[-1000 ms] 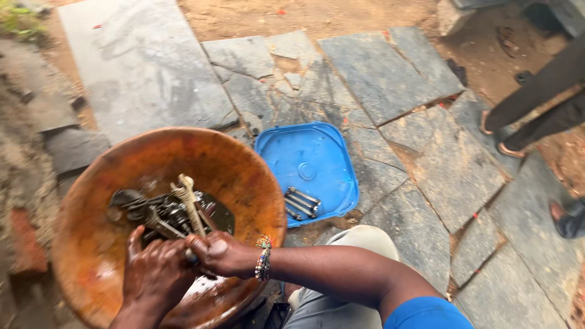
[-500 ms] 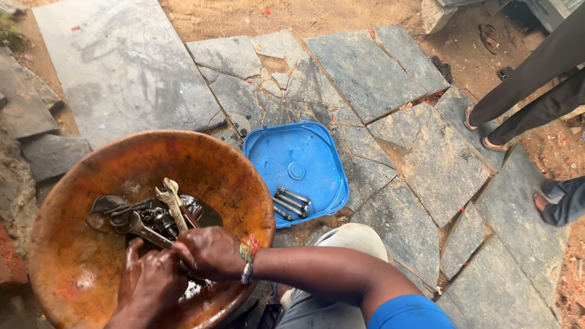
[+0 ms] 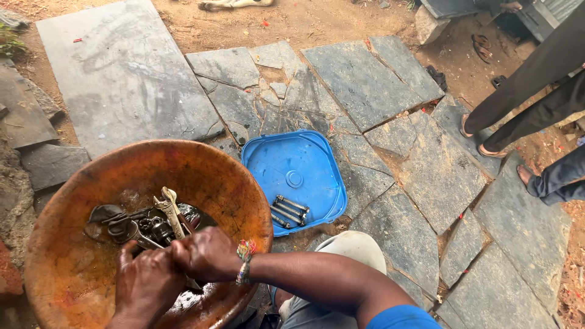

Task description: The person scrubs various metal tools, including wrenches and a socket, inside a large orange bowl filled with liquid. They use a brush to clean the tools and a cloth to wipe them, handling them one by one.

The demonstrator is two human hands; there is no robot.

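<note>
Rust-orange basin [image 3: 73, 274] pools oily water; we close both hands' fingers, left hand [image 3: 146, 286] and right hand [image 3: 204, 256], round a wrench [image 3: 170, 213], scrubbing it submerged.

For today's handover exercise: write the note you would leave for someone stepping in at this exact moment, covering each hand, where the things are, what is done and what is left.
Left hand: inside the orange basin, closed over dark wet metal parts; exactly what it grips is hidden.
Right hand: beside it in the basin, closed at the lower end of a spanner that points upward.
Things: the parts sit in dark liquid at the basin's bottom. The blue lid lies on the stone paving right of the basin.
Done: several long bolts lie in the lid.
Left: the spanner and the pile of parts in the basin.
</note>
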